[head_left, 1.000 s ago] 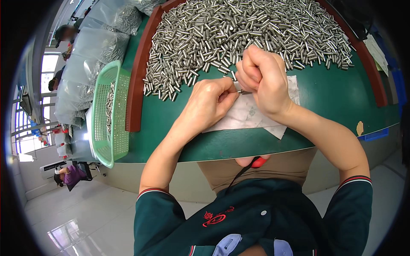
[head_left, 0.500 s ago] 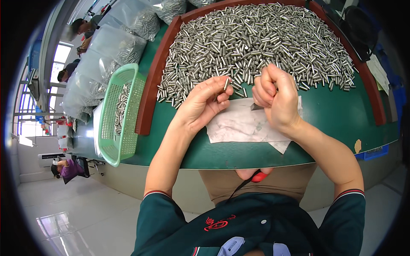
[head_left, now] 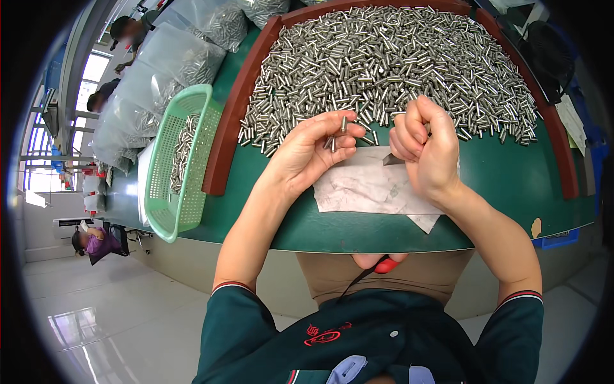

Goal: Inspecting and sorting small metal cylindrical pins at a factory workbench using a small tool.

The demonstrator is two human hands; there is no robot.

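Left hand (head_left: 313, 150): closed on a few small metal pins (head_left: 337, 133), held above the near edge of the heap (head_left: 390, 70).
Right hand (head_left: 425, 144): fisted on a small dark blade-like tool (head_left: 391, 159) over the paper sheet (head_left: 374, 185).
Advice: one pin is best presented at a time, the rest kept pinched, work held over the sheet.
Green basket (head_left: 182, 160): well left, pins inside.

Head-worn view, downward, near table (head_left: 511, 185)
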